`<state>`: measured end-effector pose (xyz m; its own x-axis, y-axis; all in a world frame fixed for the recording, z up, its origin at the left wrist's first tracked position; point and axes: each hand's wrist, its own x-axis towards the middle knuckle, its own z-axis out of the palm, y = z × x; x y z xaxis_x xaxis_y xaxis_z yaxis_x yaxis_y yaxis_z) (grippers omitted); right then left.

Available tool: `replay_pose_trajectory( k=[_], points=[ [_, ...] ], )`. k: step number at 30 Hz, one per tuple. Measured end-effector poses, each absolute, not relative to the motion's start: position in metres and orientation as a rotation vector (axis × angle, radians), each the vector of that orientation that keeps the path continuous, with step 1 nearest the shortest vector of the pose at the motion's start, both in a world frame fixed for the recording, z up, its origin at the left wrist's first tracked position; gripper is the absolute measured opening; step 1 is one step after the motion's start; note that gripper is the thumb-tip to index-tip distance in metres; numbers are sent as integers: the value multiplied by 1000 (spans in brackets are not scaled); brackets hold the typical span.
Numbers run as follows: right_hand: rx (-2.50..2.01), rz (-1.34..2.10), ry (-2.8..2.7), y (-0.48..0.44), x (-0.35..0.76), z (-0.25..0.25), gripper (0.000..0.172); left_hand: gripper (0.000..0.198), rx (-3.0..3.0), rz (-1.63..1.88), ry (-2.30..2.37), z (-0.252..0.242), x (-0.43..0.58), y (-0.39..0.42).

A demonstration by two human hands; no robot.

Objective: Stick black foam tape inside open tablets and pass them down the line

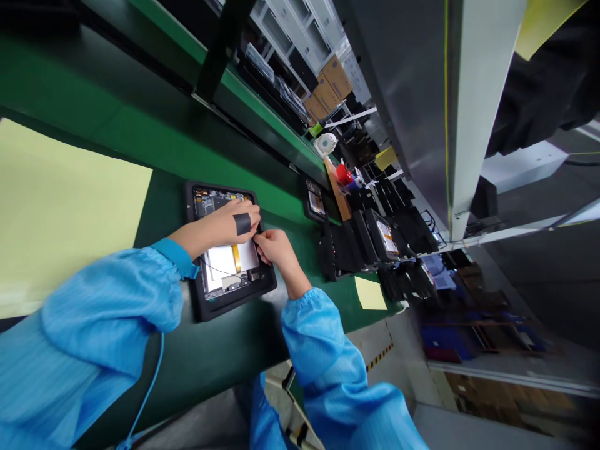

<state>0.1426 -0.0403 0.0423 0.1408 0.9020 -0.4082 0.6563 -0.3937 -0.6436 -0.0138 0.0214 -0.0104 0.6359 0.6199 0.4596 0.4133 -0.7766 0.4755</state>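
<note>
An opened tablet [220,282] lies in a black frame on the green bench, its circuit board, silver battery and yellow ribbon cable [236,257] showing. A thin dark wire crosses its lower part. My left hand [229,222], with a black patch on its back, reaches over the tablet, fingers curled down at its right inner edge. Just beside it, my right hand [277,249] is closed in a pinch at that same edge. Whatever lies between the fingertips of either hand is too small or hidden to make out. A blue cuff and cord hang from my left wrist.
A large yellow sheet [70,206] covers the left of the bench. Another opened device [315,199] lies farther along, near black frames [349,247] stacked at the right. A small yellow sheet [370,294] is near the bench end. A grey shelf [412,94] overhangs the right side.
</note>
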Motion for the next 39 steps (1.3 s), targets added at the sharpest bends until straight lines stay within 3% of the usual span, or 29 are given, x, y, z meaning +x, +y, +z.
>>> replay_pose_trajectory(
  k=[6,11,14,17,23,26,31,36,39],
  points=[
    [-2215,870,-1796,-37,154,53,47,8,2505,932,835,-14,-11,20],
    [-2009,489,-1985,-72,153,55,13,11,2502,936,654,-21,-16,28],
    [-1673,261,-2290,-96,156,45,32,20,2525,886,512,-22,-26,34],
    [-1513,132,-2438,-107,167,37,33,32,2577,841,470,-17,-39,36],
    [-1769,324,-1839,-107,180,18,28,32,2766,848,503,-3,-47,11],
    [-1759,352,-1701,-106,173,6,14,32,2826,841,526,0,-42,-14],
    [-1671,464,-1432,-97,155,1,3,43,2788,895,840,-11,-50,-25],
    [-1561,766,-1277,-62,156,8,28,41,2256,1332,1768,-29,-94,8],
    [-1470,772,-1208,2,165,21,39,36,2010,1392,1950,-48,-103,23]
  ],
)
